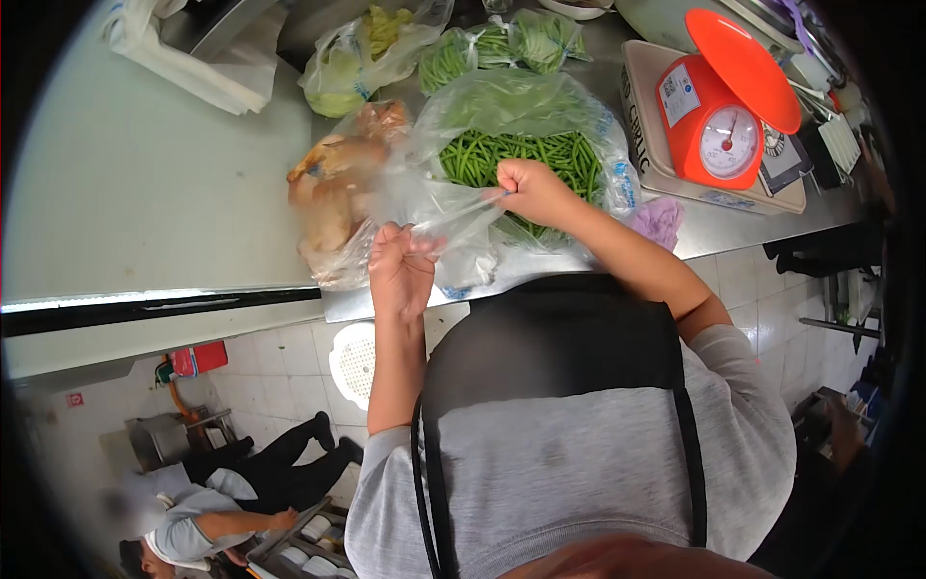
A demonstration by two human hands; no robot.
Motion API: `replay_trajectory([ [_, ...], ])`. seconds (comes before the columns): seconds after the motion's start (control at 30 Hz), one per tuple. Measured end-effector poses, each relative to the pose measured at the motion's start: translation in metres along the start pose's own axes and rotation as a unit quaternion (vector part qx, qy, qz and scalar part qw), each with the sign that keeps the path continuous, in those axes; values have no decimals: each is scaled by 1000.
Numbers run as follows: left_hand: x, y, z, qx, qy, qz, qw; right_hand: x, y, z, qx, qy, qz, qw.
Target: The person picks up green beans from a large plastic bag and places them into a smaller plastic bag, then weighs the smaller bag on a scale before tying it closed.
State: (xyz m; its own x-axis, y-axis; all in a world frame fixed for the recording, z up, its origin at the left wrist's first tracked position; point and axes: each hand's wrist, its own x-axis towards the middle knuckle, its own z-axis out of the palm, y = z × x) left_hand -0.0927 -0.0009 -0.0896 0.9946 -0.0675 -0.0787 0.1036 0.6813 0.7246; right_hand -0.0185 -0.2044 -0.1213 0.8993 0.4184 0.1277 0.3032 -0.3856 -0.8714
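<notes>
A large clear plastic bag (555,95) lies open on the metal counter, with cut green beans (521,154) heaped inside it. My right hand (531,190) is closed on the near edge of that bag, in front of the beans. Lower and to the left, my left hand (402,267) grips another stretch of the clear plastic, its fingers closed. Between both hands the plastic is pulled taut. Just beyond my left hand sits a bag of what looks like raw poultry (342,183), partly blurred.
At the back are bagged green beans (492,43) and a bag of leafy greens (352,72). A red dial scale (709,121) stands on a lidded bin (656,169) at right. Purple plastic (659,222) lies by the counter edge. Another person (227,511) is at lower left.
</notes>
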Motion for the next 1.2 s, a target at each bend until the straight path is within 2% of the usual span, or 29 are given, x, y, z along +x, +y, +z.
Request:
replay_trajectory([
  [0.07, 9, 16, -24, -1, 4, 51, 999, 1, -16, -22, -44, 75, -92, 992],
  [0.1, 13, 20, -22, 91, 24, 101, 990, 0, -20, -32, -66, 113, -136, 982],
  [0.13, 17, 25, -21, 183, 53, 147, 971, -1, -20, -46, -173, 170, -106, 964],
  [0.17, 24, 34, -1, 359, 96, 215, 903, -3, -16, -59, -278, 225, -74, 931],
  [0.2, 32, 37, 11, 519, 135, 275, 798, -6, -12, -65, -370, 253, 25, 894],
  [0.3, 52, 1, 37, 771, 66, 235, 588, -10, 29, -56, -432, 226, 262, 833],
  [0.4, 100, -45, -2, 786, 128, 87, 598, -8, 67, -62, -351, 204, 326, 854],
  [0.47, 123, -57, -20, 774, 131, 4, 619, -3, 99, -79, -146, 255, 274, 916],
  [0.5, 132, -57, -28, 740, 115, -13, 662, 0, 104, -86, -41, 275, 243, 929],
  [0.53, 140, -56, -36, 704, 98, -31, 703, 11, 109, -82, 162, 300, 283, 896],
  [0.57, 144, -56, -39, 666, 81, -51, 740, 21, 104, -81, 243, 285, 274, 886],
  [0.63, 147, -59, -25, 514, 50, -18, 856, 39, 84, -84, 399, 245, 249, 848],
  [0.67, 148, -58, -14, 431, 33, -1, 902, 47, 61, -85, 431, 235, 232, 840],
  [0.73, 147, -49, 23, 479, 18, 26, 877, 57, 11, -95, 495, 215, 197, 819],
  [0.8, 141, -32, 54, 490, 18, 56, 870, 59, 3, -117, 463, 194, 182, 845],
  [0.83, 144, -29, 50, 527, 22, 36, 849, 57, 7, -125, 447, 183, 177, 858],
  [0.87, 149, -22, 42, 562, 28, 17, 827, 51, 18, -128, 391, 247, 149, 874],
  [0.93, 154, -15, 19, 636, 8, -15, 772, 37, 39, -128, 175, 295, 194, 919],
  [0.97, 154, -21, 7, 648, 24, 15, 761, 30, 44, -127, 65, 314, 211, 923],
  [1.0, 152, -27, -4, 660, 39, 45, 749, 21, 39, -126, -85, 291, 221, 927],
  [1.03, 150, -31, -14, 672, 53, 74, 735, 16, 31, -123, -204, 327, 153, 910],
  [1.1, 145, -23, -18, 658, 64, 174, 730, 10, 10, -118, -426, 380, 9, 821],
  [1.13, 140, -18, -18, 627, 71, 192, 752, 7, -4, -118, -387, 384, -49, 837],
  [1.17, 135, -13, -16, 595, 77, 210, 772, 5, -16, -111, -226, 328, -23, 917],
  [1.2, 128, -5, -7, 537, 82, 197, 816, 3, -29, -101, -57, 260, 4, 964],
])
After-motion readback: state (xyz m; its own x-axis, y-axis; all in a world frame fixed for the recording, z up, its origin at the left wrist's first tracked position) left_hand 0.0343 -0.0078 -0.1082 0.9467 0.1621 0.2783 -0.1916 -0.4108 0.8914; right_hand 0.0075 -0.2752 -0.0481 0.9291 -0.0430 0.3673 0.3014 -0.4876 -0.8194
